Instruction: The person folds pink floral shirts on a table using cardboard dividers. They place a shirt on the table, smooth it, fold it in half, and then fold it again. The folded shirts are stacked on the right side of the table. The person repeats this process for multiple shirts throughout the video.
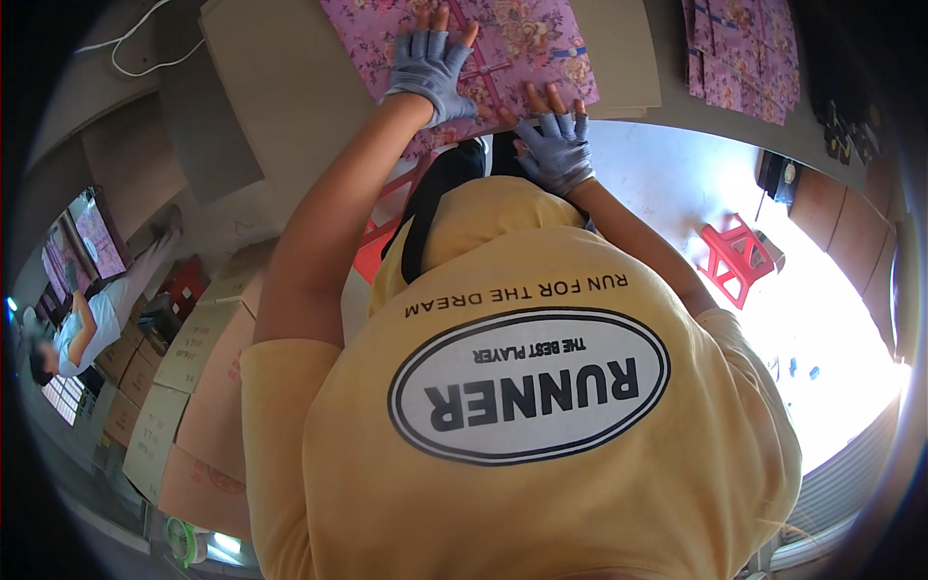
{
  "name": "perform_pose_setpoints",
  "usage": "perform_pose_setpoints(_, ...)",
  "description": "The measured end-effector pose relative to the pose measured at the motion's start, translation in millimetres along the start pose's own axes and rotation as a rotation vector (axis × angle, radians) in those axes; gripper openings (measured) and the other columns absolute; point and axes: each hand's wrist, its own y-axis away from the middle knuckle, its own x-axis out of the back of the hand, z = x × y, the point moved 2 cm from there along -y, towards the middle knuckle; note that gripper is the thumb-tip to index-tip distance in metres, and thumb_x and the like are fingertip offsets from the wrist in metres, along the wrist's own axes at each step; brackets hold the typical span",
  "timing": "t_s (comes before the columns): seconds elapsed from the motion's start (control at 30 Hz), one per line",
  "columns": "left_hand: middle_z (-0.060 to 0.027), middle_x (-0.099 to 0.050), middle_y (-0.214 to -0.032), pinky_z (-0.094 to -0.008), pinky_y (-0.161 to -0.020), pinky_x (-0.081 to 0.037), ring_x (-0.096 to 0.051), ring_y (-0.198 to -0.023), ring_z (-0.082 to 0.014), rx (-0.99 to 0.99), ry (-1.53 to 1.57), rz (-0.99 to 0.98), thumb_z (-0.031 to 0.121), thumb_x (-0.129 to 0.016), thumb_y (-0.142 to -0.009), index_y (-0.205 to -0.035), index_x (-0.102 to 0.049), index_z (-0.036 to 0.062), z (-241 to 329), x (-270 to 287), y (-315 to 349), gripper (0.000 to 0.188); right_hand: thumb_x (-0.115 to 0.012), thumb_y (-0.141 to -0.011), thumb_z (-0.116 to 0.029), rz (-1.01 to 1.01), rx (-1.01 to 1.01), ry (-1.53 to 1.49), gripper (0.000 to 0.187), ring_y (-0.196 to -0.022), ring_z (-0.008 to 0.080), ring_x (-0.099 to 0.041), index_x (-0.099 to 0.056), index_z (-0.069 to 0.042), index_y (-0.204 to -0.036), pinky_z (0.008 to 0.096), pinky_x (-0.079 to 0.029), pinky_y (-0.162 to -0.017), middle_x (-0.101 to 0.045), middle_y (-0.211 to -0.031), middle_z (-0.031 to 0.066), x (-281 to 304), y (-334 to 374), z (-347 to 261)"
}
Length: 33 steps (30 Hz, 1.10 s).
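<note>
A flat pink panel with a floral print [527,39] lies on the table near its front edge, a darker pink band crossing it and a small blue strip at its right. My left hand [430,72], in a grey-blue fingerless glove, presses flat on the panel's left part with its fingers spread. My right hand [559,150], gloved the same way, rests its outstretched fingers on the panel's near edge. Its thumb points away, just off that edge. Neither hand grips anything that I can see.
Beige board [623,58] lies under the panel. More floral pieces [744,53] lie on the table at far right. Red stools [737,259] stand on the floor. Cardboard boxes [208,387] are stacked at left, with another person [82,324] beyond them.
</note>
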Motion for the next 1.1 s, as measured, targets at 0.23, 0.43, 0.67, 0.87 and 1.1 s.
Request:
perform_pose_setpoints(0.23, -0.0276, 0.013, -0.154, -0.0557, -0.115, -0.008, 0.007, -0.144, -0.0452, 0.007, -0.017, 0.012, 0.057, -0.078, -0.06, -0.153, -0.001, 0.0158, 1.7, 3.5, 0.2, 0.128, -0.065, -0.076, -0.032, -0.019, 0.001, -0.006, 0.052, -0.143, 0.0277, -0.023, -0.057, -0.033, -0.128, 0.058, -0.009, -0.112, -0.034, -0.151, 0.0076, -0.5, 0.5, 0.9)
perform_pose_setpoints(0.43, -0.023, 0.01, -0.157, -0.058, -0.113, -0.008, 0.002, -0.144, -0.0439, 0.073, -0.196, -0.05, 0.075, -0.069, -0.06, -0.153, 0.003, 0.026, 2.5, 2.7, -2.7, 0.127, -0.066, -0.074, -0.032, -0.06, 0.025, -0.026, 0.032, -0.115, 0.0256, -0.052, -0.063, -0.02, -0.103, 0.0616, -0.02, -0.108, -0.059, -0.113, 0.0033, 22.9, -10.0, -1.5)
perform_pose_setpoints(0.67, -0.0269, 0.012, -0.155, -0.0613, -0.112, -0.001, 0.012, -0.143, -0.0455, 0.095, -0.185, -0.199, 0.082, -0.062, -0.059, -0.153, 0.001, 0.0158, 14.9, 18.8, -7.3, 0.131, -0.061, -0.075, -0.027, 0.174, 0.351, 0.203, 0.023, -0.103, 0.0233, -0.057, -0.063, -0.02, -0.097, 0.058, -0.035, -0.101, -0.06, -0.099, 0.0008, 10.6, -104.1, 18.2)
perform_pose_setpoints(0.87, -0.0269, 0.008, -0.156, -0.064, -0.11, -0.002, 0.011, -0.143, -0.0456, 0.138, -0.215, -0.306, 0.085, -0.059, -0.058, -0.153, -0.005, 0.0137, 17.1, 25.1, -8.0, 0.13, -0.055, -0.08, -0.029, 0.133, 0.539, 0.244, 0.026, -0.134, 0.0285, -0.039, -0.063, -0.028, -0.105, 0.0728, -0.029, -0.096, -0.053, -0.129, -0.0009, 3.7, -156.4, 52.8)
perform_pose_setpoints(1.1, -0.0272, 0.025, -0.152, -0.0666, -0.109, -0.005, 0.017, -0.141, -0.0477, 0.086, -0.046, -0.249, 0.078, -0.07, -0.054, -0.152, 0.013, 0.0203, 9.5, 9.6, -11.9, 0.141, -0.049, -0.087, -0.029, -0.037, 0.504, 0.501, 0.043, -0.136, 0.0251, -0.034, -0.053, -0.031, -0.13, 0.0692, -0.025, -0.104, -0.049, -0.131, 0.0004, 8.1, -262.6, 97.8)
